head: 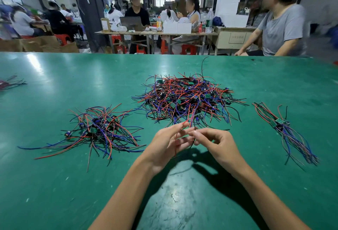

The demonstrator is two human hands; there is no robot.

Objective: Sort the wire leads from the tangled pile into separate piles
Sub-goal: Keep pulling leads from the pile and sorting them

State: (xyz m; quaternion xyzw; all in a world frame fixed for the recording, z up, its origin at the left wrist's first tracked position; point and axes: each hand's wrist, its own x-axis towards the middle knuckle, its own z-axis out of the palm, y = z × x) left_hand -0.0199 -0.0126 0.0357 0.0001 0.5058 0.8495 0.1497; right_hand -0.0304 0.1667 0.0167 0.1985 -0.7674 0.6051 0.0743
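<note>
- A green work table (pixel 54 184) fills the near half of the view, scuffed and worn pale near the middle of its near edge.
- The big tangled pile (pixel 184 98) of red, blue and black wire leads, each joined to a small green circuit board, lies at the table's centre, just beyond the hands.
- A looser pile (pixel 98 131) of the same leads lies to the near left, its wires splaying out in all directions.
- To the right, well apart from the centre heap, a tidy bundle (pixel 282 129) lies with its wires roughly parallel and its boards bunched together.
- At the far left edge a few more wires (pixel 11 83) show, partly cut off by the frame.
- The left hand (pixel 167 145) is raised above the table at the near edge of the tangle, fingers curled narrowly around a red wire (pixel 176 142) that hangs down across the palm.
- The right hand (pixel 218 144) faces it, thumb and forefinger pinched on a thin black wire (pixel 193 142) where the two hands almost meet.
- Both wires lead up toward the near fringe of the centre heap.
- Beyond the table, people sit at benches with red stools (pixel 188 48); one in a grey shirt (pixel 281 28) sits at the far right.
</note>
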